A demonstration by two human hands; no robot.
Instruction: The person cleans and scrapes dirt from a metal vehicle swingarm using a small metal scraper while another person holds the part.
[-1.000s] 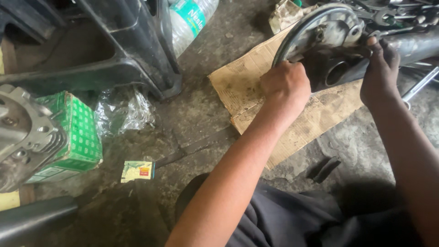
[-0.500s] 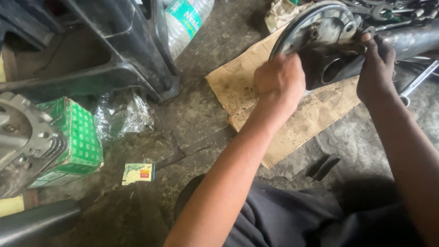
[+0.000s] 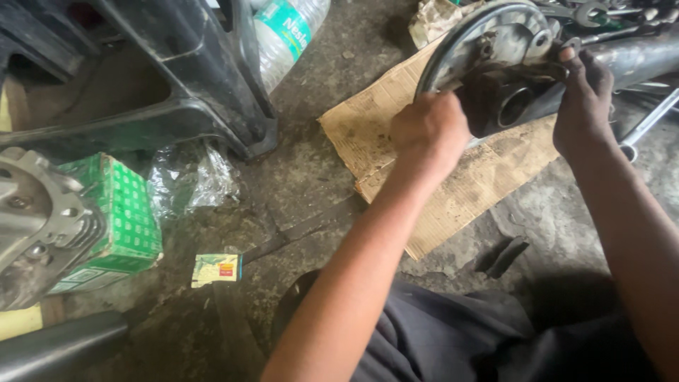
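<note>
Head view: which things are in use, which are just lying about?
In use: left hand and right hand on the round metal plate assembly; cardboard sheet beneath.

Lying about: plastic bottle, green box, crumpled plastic wrap, small card, wrenches.

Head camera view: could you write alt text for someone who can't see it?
Two bare hands, left hand and right hand, grip a round metal brake plate on a dark axle part above torn cardboard on a grimy concrete floor. A green box and plastic bottle lie left.
</note>
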